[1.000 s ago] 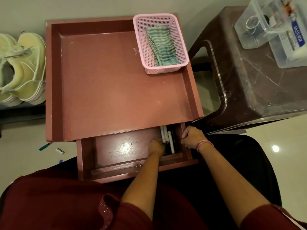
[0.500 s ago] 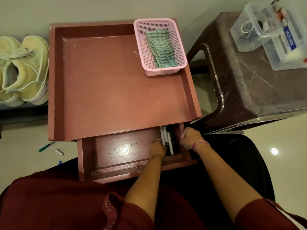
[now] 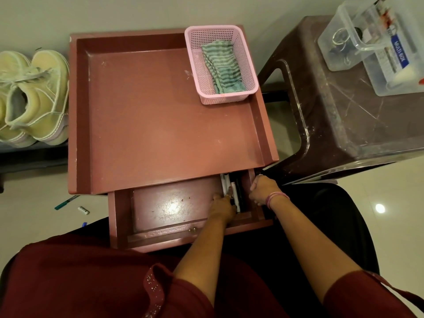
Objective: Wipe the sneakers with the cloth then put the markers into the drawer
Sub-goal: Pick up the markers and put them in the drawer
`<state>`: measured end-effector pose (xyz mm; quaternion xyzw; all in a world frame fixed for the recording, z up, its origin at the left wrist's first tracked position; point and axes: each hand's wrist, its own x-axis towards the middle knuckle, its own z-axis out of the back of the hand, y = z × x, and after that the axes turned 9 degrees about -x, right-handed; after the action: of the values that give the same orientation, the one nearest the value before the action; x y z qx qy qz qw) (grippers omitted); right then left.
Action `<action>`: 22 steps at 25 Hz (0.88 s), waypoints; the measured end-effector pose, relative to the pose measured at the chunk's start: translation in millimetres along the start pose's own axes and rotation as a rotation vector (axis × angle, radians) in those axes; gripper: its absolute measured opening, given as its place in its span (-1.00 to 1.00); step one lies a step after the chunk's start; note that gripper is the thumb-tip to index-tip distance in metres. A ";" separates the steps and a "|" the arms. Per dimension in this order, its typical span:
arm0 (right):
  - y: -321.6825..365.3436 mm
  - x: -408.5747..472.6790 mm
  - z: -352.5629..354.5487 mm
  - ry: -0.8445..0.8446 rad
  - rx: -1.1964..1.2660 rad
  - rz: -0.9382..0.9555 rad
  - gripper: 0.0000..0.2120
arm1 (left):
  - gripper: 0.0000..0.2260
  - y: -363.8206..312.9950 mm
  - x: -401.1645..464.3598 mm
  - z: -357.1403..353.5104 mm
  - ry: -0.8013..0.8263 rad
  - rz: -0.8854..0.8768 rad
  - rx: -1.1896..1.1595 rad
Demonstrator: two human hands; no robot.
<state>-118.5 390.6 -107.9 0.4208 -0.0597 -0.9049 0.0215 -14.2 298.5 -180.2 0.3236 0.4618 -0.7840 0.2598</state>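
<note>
The drawer (image 3: 160, 204) of the reddish-brown table (image 3: 160, 115) stands pulled out toward me. Several markers (image 3: 232, 191) lie along its right side, partly under the tabletop. My left hand (image 3: 223, 207) is inside the drawer with its fingers curled on the markers' near ends. My right hand (image 3: 261, 190) grips the drawer's right wall. The green striped cloth (image 3: 222, 67) lies folded in a pink basket (image 3: 250, 63) on the table's back right corner. The pale yellow sneakers (image 3: 34, 97) stand on a low rack left of the table.
A dark plastic stool (image 3: 344, 125) stands right of the table and carries clear plastic boxes (image 3: 376, 47). On the floor at the left lie a green pen (image 3: 66, 202) and a small white cap (image 3: 83, 210). My lap sits close under the drawer front.
The view has shifted slightly. Both hands stay where they were: left on the markers in the drawer, right on the drawer's side wall.
</note>
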 end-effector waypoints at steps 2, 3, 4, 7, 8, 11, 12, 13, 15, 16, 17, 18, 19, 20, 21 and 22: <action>-0.3 2.0 -0.5 0.006 -0.007 0.000 -0.85 | -0.44 -0.6 -3.2 4.4 -0.015 -0.006 -0.043; -0.6 3.1 -0.4 0.008 -0.012 -0.001 -0.85 | -0.45 -1.0 -6.3 8.3 -0.031 -0.007 -0.080; -1.0 4.2 -0.3 0.009 -0.019 -0.001 -0.83 | -0.47 -0.2 -10.1 12.3 -0.050 -0.006 -0.116; -0.6 1.5 0.0 0.004 -0.067 0.021 -0.81 | -0.59 8.1 -26.6 27.9 -0.113 0.008 -0.176; 0.4 -1.1 0.6 -0.006 -0.095 0.032 -0.81 | -0.63 12.5 -32.6 34.1 -0.135 0.013 -0.197; 5.7 -16.1 4.0 -0.072 -0.216 0.074 -0.80 | -0.72 23.4 -59.5 56.4 -0.209 0.002 -0.294; 7.6 -20.8 4.7 -0.098 -0.237 0.077 -0.77 | -0.72 25.4 -70.5 64.4 -0.238 -0.002 -0.329; 9.3 -26.4 5.6 -0.115 -0.251 0.075 -0.75 | -0.73 26.9 -80.9 71.7 -0.263 -0.005 -0.364; 13.9 -40.8 5.6 -0.132 -0.264 0.072 -0.72 | -0.74 31.1 -102.9 85.0 -0.307 -0.012 -0.406; 17.6 -48.3 4.7 -0.139 -0.257 0.083 -0.70 | -0.74 34.3 -113.3 91.8 -0.326 -0.019 -0.416; 22.4 -55.9 4.1 -0.147 -0.244 0.100 -0.70 | -0.75 38.4 -122.4 98.1 -0.346 -0.024 -0.425; 28.8 -62.9 4.1 -0.158 -0.232 0.122 -0.70 | -0.74 42.0 -131.1 104.9 -0.369 -0.028 -0.432; 37.2 -70.8 4.5 -0.173 -0.224 0.151 -0.73 | -0.74 45.3 -140.9 112.5 -0.392 -0.031 -0.445; 46.6 -79.5 5.8 -0.188 -0.224 0.186 -0.77 | -0.74 48.9 -149.9 119.5 -0.415 -0.038 -0.462; 58.4 -90.6 7.1 -0.199 -0.221 0.221 -0.79 | -0.74 53.2 -160.5 127.6 -0.443 -0.046 -0.482; 71.2 -102.3 7.9 -0.203 -0.208 0.254 -0.80 | -0.74 57.3 -170.0 135.1 -0.468 -0.058 -0.495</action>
<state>-59.4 329.8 -16.2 0.3119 -0.0203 -0.9341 0.1726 101.6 171.3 -35.8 0.0489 0.5748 -0.7082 0.4070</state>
